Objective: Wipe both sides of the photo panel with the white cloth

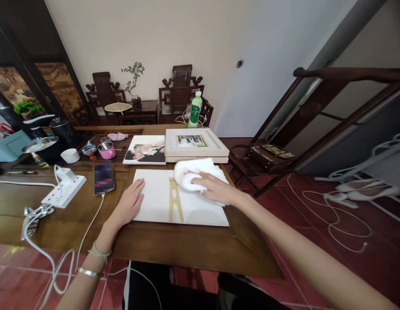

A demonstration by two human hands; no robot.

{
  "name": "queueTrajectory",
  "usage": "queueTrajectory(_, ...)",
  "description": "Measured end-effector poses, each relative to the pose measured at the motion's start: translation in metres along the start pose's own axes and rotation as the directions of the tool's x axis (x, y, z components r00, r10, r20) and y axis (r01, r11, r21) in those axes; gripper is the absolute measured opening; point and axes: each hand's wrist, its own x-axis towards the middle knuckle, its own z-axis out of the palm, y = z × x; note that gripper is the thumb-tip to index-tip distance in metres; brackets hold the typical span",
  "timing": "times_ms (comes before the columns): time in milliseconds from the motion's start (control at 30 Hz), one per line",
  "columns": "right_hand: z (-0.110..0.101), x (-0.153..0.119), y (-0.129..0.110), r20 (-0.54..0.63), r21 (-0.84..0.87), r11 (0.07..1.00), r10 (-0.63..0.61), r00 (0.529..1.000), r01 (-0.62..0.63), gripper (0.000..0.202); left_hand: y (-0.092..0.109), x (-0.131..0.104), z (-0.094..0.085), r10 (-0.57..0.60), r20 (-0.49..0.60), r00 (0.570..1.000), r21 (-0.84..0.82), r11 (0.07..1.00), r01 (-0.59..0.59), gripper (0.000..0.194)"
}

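I'm seeing soft, even light where the right hand [210,186] is gripping the white cloth [198,165], a faint shadow greying the white board [151,193] just below. Beyond, the pale wall [148,38] is showing brighter; well to the right, the dark chair [311,105] is sinking into dimness, the wide lens stretching it. Left of the grip, pixelation is masking the phone [103,177].

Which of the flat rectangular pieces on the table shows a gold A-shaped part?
The white board nearest the person, beneath the right hand and white cloth; the photo panel and framed picture behind it show images instead.
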Motion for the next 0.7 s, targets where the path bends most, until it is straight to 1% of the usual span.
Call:
queueTrajectory(67,0.001,0.014,0.011,-0.009,0.005,0.999,0.031,0.999,-0.031,0.048,0.000,0.000,0.000,0.000,0.000,1.000,-0.003,1.000,0.000,0.047)
queueTrajectory(133,0.002,0.020,0.017,-0.025,0.008,0.998,0.057,0.998,-0.057,0.048,0.001,0.001,-0.001,0.000,-0.011,1.000,-0.012,1.000,0.000,0.047)
queueTrajectory(200,0.004,0.019,0.017,-0.038,0.010,0.998,0.067,0.997,-0.067,0.049,0.001,0.001,-0.001,0.000,-0.024,1.000,-0.018,1.000,0.000,0.046)
queueTrajectory(267,0.006,0.012,0.009,-0.041,0.010,0.998,0.058,0.997,-0.058,0.051,0.002,0.001,-0.001,-0.004,-0.030,1.000,-0.020,1.000,0.003,0.046)
queueTrajectory(367,0.011,-0.009,-0.014,-0.034,0.002,1.000,0.007,0.999,-0.007,0.051,0.002,0.001,-0.001,-0.013,-0.019,1.000,-0.018,1.000,0.012,0.047)
queueTrajectory(533,0.022,-0.064,-0.060,-0.043,-0.017,0.991,-0.130,0.991,0.129,0.050,0.001,0.002,0.001,-0.006,-0.026,1.000,-0.022,1.000,0.005,0.047)
queueTrajectory(633,0.020,-0.096,-0.082,-0.024,-0.001,0.983,-0.181,0.983,0.181,0.048,0.001,0.002,0.002,-0.004,-0.024,1.000,-0.022,1.000,0.003,0.047)
queueTrajectory(700,0.013,-0.109,-0.089,0.004,0.015,0.979,-0.205,0.979,0.205,0.048,0.002,0.001,0.002,-0.006,-0.018,1.000,-0.019,1.000,0.006,0.048)
